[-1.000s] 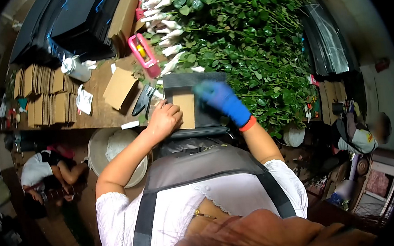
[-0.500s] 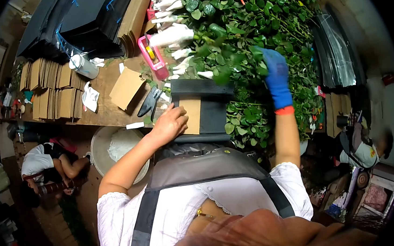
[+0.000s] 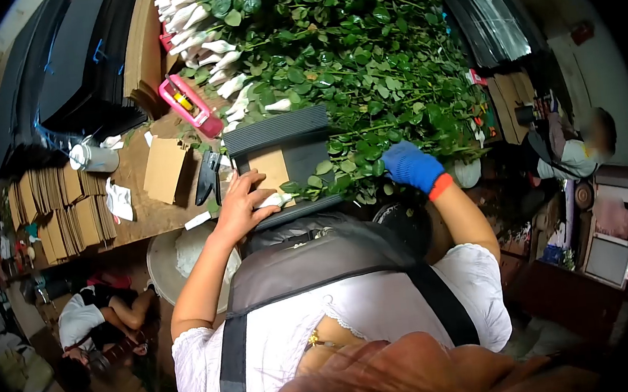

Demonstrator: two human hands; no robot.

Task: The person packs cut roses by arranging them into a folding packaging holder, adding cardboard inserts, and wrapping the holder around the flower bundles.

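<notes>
With left hand nearly closed, pinching a white-wrapped flower over black cardboard; with gloved right hand curled at its leafy stem, grip unclear, probably keeping it straight.

Right-hand glove is bright blue with an orange-red cuff. The tray is black, fine ribbed stripes along its far edge, and the card in it is plain tan. Leafy stems are glossy green, white wraps at their left ends. Far left there's black sheets with blue ties, plus a hot pink holder. Apron's grey, straps black, shirt white.
</notes>
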